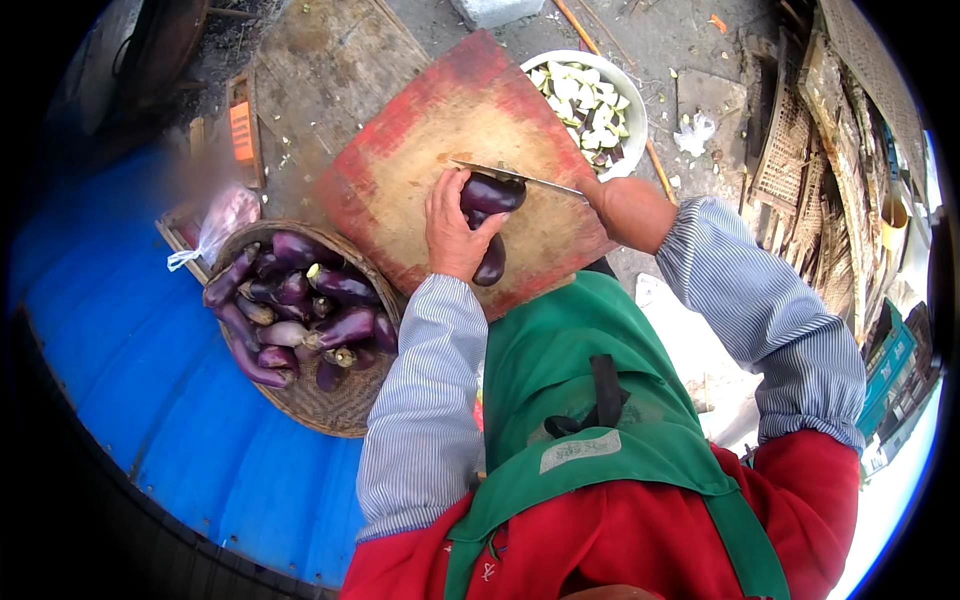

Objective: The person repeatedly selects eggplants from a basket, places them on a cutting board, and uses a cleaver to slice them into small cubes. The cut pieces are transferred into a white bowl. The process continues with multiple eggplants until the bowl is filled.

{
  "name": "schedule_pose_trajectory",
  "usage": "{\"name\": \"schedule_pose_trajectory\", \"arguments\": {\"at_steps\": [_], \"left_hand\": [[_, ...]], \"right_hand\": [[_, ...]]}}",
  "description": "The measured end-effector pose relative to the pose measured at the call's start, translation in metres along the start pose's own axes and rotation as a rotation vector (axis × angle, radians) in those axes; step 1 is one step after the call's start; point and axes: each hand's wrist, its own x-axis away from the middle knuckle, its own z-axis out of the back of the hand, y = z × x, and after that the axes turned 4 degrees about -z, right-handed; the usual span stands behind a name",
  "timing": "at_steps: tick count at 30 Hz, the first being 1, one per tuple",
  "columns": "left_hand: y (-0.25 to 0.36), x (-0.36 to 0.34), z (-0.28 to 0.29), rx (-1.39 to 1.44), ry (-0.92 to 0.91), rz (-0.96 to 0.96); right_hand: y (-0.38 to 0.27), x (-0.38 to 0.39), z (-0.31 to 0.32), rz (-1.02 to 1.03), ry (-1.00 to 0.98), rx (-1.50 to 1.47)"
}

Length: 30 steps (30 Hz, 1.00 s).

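left hand point(452, 228) is pinning an aubergine point(490, 192) steady on the board point(400, 180); right hand point(625, 208) is gripping the knife point(520, 178) across its tip.

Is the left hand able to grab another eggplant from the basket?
Probably yes: the basket sits uncovered beside the left hand, nothing between, but that hand now holds an eggplant on the board.

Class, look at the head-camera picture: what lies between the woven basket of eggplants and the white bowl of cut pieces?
In the head view, between the basket and the bowl lies the red-edged cutting board, where the left hand steadies an eggplant under the knife.
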Motion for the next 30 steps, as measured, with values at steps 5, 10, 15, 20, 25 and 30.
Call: {"name": "schedule_pose_trajectory", "arguments": {"at_steps": [5,10,15,20,25,30], "left_hand": [[-0.001,0.007,0.000,-0.053,0.044,-0.050],[-0.009,0.029,0.022,-0.085,0.136,0.160],[-0.042,0.034,0.038,0.083,0.299,0.356],[-0.040,0.049,0.035,0.035,0.232,0.519],[-0.029,0.046,0.029,0.309,0.295,0.654],[-0.033,0.040,0.034,0.334,0.286,0.698]], "right_hand": [[0.016,-0.019,-0.070,0.036,0.168,-0.104],[0.006,-0.025,-0.088,-0.029,0.203,-0.167],[-0.003,-0.011,-0.087,-0.060,0.237,-0.330],[-0.044,0.040,-0.071,-0.195,0.354,-0.742],[-0.079,0.069,-0.056,-0.061,0.327,-0.466],[-0.082,0.031,-0.083,-0.053,0.140,-0.119]]}}
